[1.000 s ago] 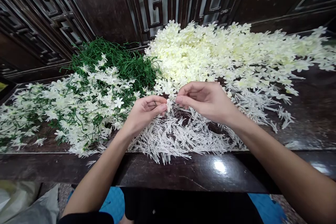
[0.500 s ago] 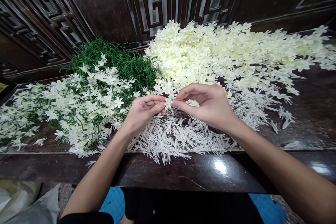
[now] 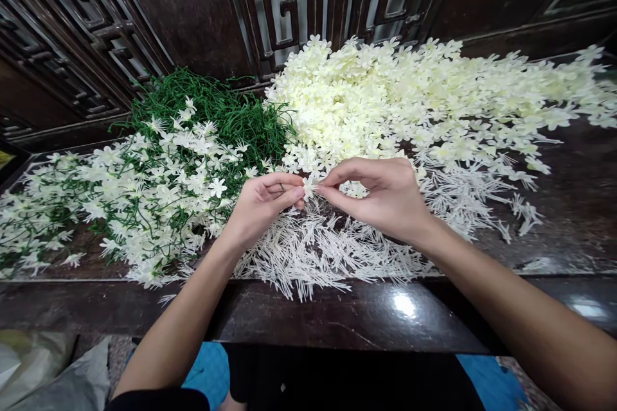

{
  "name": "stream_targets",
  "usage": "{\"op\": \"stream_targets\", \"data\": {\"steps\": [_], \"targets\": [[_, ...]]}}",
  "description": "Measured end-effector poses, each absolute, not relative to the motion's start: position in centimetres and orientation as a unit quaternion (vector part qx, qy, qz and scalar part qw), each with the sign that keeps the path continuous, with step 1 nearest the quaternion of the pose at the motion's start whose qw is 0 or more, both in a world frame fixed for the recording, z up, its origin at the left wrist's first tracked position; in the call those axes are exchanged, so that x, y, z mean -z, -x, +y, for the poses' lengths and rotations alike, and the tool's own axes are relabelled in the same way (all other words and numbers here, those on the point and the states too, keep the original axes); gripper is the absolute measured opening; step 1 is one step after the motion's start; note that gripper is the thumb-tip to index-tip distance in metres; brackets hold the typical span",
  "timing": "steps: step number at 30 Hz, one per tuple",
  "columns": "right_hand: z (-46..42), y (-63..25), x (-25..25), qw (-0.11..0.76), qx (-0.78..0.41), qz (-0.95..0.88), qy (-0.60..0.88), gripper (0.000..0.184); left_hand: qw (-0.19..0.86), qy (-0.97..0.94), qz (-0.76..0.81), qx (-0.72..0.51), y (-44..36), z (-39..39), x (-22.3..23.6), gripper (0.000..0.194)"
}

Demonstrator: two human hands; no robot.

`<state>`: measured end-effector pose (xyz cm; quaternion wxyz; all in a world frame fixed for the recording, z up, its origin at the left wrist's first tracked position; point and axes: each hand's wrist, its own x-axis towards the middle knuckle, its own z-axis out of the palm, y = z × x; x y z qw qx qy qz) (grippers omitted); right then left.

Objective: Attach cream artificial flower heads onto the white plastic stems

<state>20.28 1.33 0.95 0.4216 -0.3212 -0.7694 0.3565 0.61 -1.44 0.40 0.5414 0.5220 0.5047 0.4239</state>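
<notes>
A small white artificial flower is held between my two hands over the bench. My left hand pinches it from the left with thumb and fingertips. From the right, the thumb and forefinger of my right hand close on what looks like the thin white stamen piece at the flower's centre; the fingertips partly hide it. Below the hands spreads a heap of loose white stamens. Behind them lies a large pile of cream-white petals.
Flowers on green stems cover the left of the bench, in front of a tangle of green stems. More white stamens lie right of my hand. A carved dark wooden backrest rises behind. Plastic bags sit on the floor at lower left.
My right fingertips have shifted very slightly left, closer to the flower and the left fingers. The left hand and the piles look the same.
</notes>
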Motion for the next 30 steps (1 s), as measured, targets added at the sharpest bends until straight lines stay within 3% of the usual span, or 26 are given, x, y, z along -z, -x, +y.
{"op": "stream_targets", "data": {"steps": [14, 20, 30], "targets": [[1.38, -20.22, -1.00, 0.447, -0.332, -0.775, 0.297, 0.008, 0.546, -0.525, 0.497, -0.423, -0.44, -1.41, -0.19, 0.010], [1.53, -20.24, -0.99, 0.403, -0.350, -0.782, 0.322, 0.006, 0.544, -0.522, 0.501, -0.424, -0.37, -1.39, -0.12, 0.009], [1.47, -20.17, -0.94, 0.406, -0.346, -0.788, 0.308, 0.010, 0.536, -0.537, 0.493, -0.426, -0.64, -1.43, -0.63, 0.009]]}}
